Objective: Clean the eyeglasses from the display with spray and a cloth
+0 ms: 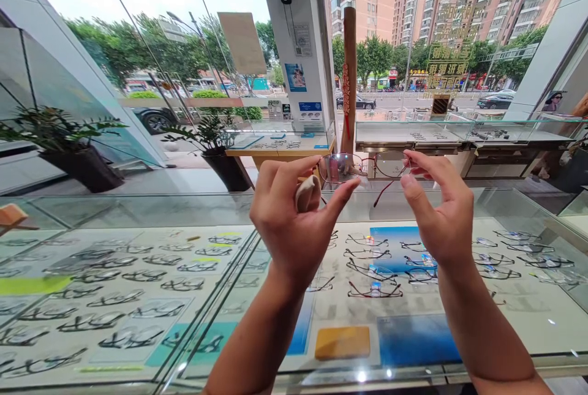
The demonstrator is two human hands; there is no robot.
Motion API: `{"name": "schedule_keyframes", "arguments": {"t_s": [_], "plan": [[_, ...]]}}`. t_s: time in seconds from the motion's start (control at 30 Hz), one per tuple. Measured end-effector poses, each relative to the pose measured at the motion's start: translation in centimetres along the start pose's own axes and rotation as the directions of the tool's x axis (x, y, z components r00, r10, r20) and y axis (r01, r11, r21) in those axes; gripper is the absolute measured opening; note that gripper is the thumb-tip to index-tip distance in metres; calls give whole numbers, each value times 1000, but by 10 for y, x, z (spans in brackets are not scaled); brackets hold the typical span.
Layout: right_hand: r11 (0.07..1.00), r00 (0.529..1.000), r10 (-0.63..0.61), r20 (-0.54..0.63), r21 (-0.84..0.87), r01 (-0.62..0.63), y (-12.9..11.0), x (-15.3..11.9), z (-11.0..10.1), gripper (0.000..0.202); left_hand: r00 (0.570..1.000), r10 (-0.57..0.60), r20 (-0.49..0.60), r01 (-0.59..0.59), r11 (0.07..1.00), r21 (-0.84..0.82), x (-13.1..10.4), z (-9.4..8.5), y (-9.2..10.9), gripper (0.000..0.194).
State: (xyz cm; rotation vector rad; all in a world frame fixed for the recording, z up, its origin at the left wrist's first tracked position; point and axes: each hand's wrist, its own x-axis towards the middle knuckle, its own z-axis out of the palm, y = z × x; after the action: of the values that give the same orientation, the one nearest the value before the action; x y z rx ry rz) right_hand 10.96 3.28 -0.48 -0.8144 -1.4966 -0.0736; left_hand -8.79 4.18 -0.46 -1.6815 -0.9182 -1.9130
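A pair of thin red-rimmed eyeglasses point(340, 168) is held up in front of me, above the glass display case. My left hand point(294, 205) grips the left side of the frame between finger and thumb, and a folded beige cloth point(308, 193) is tucked in its palm. With fingertips and thumb, my right hand point(438, 205) pinches the right end of the frame. One temple arm of the eyeglasses hangs down between the hands.
Below lies the glass display case point(220, 205) with several rows of spectacle frames point(374, 291). A brown-yellow rectangular piece point(342, 342) and blue panels point(418, 338) show through the glass. Potted plants point(227, 162), a wooden post point(349, 76) and further showcases point(413, 131) stand beyond.
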Motion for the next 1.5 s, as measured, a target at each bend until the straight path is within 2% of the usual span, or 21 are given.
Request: {"name": "schedule_keyframes", "arguments": {"t_s": [0.13,0.3,0.5,0.6,0.73,0.93,1.03,1.17,1.27,1.5], "plan": [[1000,999,-24,-46,-1,24,-2,-1,1,25,995,-77,59,81,995,-66,0,0,-6,40],[997,991,-78,-111,-34,75,-6,-2,0,26,955,-228,189,260,950,-170,0,3,-12,37],[991,985,-125,-119,-54,120,-4,-2,0,28,947,-253,200,293,933,-207,-2,7,-15,41],[969,962,-231,-144,-120,215,-4,-3,1,33,940,-275,201,322,911,-259,-4,12,-19,49],[913,910,-384,-155,-213,349,-7,-6,3,42,938,-297,180,343,874,-344,-6,20,-20,48],[910,907,-390,-160,-218,353,-9,-7,5,43,937,-307,165,348,855,-385,-5,23,-15,47],[933,925,-342,-163,-180,313,-8,-8,5,40,953,-280,117,304,885,-353,-6,23,-15,47],[993,979,-114,-170,12,118,-6,-9,7,32,975,-224,-3,216,943,-255,-9,20,-16,50],[988,987,16,-162,152,9,-5,-7,8,26,983,-175,-56,162,970,-183,-11,16,-16,53],[965,985,114,-128,249,-80,-6,-4,6,21,992,-77,-104,57,981,-183,-14,18,-14,55]]}}
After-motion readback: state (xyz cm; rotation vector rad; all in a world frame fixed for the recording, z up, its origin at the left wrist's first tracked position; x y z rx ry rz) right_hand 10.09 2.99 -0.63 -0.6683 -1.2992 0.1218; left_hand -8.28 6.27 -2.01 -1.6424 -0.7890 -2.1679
